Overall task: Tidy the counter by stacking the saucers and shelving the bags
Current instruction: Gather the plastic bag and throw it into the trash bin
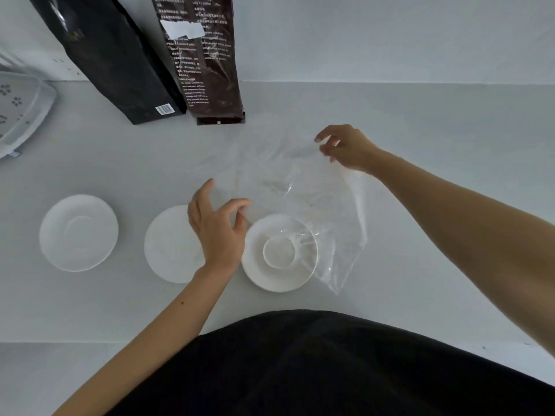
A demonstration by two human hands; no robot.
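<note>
Three white saucers lie in a row on the pale counter: a left saucer [78, 232], a middle saucer [168, 244] partly under my left hand, and a right saucer [279, 253]. A clear plastic bag [300, 187] lies spread on the counter, its lower part draped over the right saucer. My right hand [345, 148] pinches the bag's far upper edge. My left hand [217, 226] hovers with fingers apart at the bag's left edge; contact with the bag is unclear. A black bag [114, 61] and a dark brown bag [204, 55] stand upright at the back.
A white perforated tray or rack [18, 112] sits at the far left edge. A white wall [390, 37] rises behind the counter. My dark clothing fills the bottom of the view, at the counter's near edge [90, 342].
</note>
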